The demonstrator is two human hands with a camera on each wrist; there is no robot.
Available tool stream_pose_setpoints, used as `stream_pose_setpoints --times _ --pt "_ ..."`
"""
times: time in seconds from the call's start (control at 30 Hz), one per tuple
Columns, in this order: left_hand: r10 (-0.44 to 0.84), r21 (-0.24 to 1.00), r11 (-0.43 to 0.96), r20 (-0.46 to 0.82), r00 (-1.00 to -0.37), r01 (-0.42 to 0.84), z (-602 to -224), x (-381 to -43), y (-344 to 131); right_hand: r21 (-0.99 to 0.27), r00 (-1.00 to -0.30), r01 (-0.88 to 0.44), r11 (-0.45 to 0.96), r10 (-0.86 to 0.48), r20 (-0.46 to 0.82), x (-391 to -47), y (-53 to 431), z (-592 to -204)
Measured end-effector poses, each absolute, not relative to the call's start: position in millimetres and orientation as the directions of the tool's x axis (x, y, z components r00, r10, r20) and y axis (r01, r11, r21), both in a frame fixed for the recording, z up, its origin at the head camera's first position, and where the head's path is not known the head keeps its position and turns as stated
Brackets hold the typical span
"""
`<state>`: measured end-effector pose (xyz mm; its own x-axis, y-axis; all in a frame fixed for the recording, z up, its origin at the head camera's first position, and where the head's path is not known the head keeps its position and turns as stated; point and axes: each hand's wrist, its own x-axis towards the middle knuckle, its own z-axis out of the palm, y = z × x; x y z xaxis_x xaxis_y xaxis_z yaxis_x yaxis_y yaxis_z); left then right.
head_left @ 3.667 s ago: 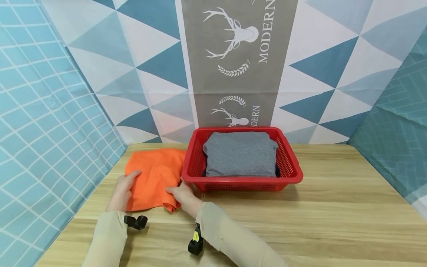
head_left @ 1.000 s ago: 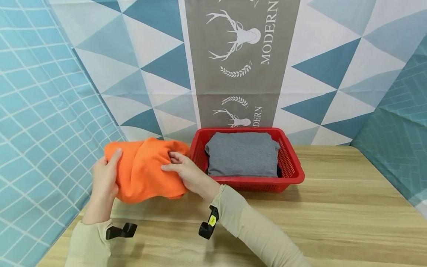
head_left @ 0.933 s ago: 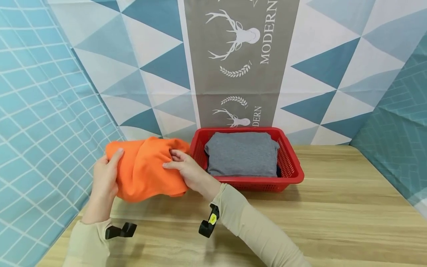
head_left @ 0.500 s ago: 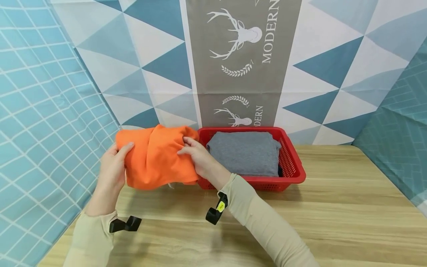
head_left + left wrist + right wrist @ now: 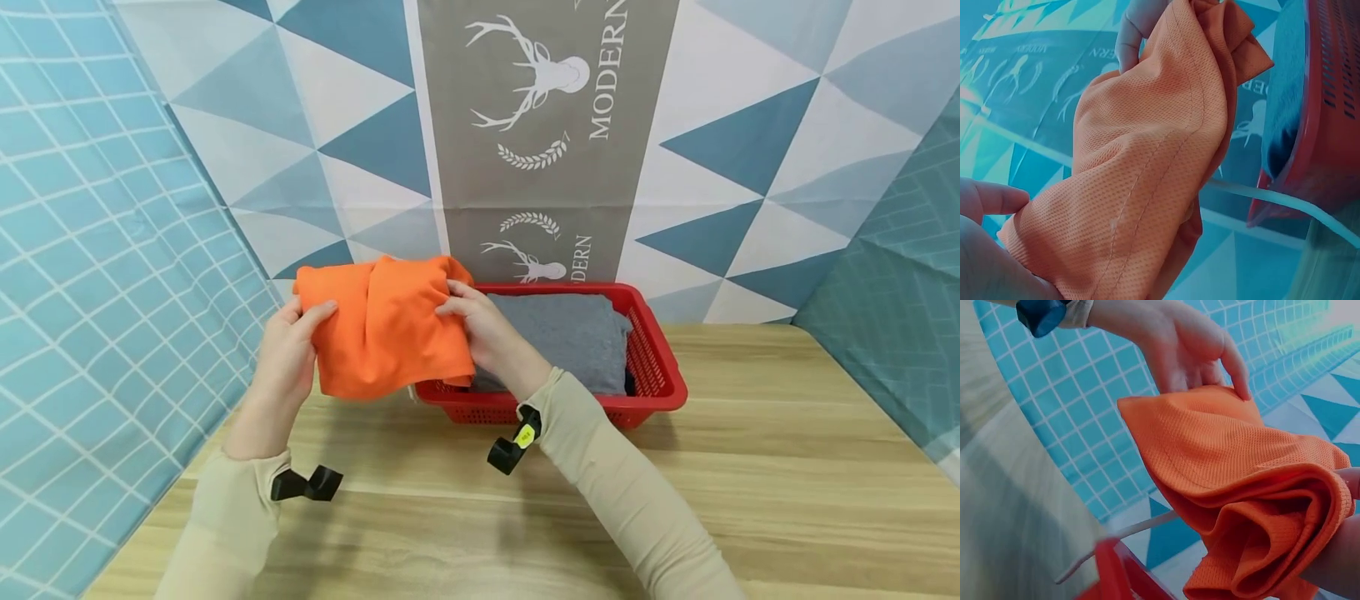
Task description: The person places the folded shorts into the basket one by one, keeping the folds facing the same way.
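A folded orange garment of mesh fabric with a stitched hem is held up between both hands, overlapping the left end of the red basket in the head view. My left hand grips its left edge, thumb on the near face. The right hand pinches the other side, thumb in front. In the right wrist view the orange garment shows several layers rolled together near the right hand. Inside the red plastic basket lies a folded grey garment, partly covered by the right hand, with something dark beneath.
The basket stands on a wooden table against the patterned back wall cloth. A blue tiled cloth borders the left side. A thin white cord runs behind the garment near the basket.
The orange garment lay flat on the table left of the basket. Both hands have gripped and lifted it, then carried it up and right toward the basket.
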<state>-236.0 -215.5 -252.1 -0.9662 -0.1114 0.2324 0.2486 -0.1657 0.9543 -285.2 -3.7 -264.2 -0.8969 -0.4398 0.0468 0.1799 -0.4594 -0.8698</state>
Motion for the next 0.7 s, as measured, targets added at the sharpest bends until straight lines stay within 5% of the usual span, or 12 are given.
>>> stream_pose_setpoints --times 0.7 --pt "0.011 0.982 -0.082 0.173 -0.985 0.171 -256 -265 -157 -0.925 -0.902 0.073 -0.374 -0.421 0.099 -297 68 -255"
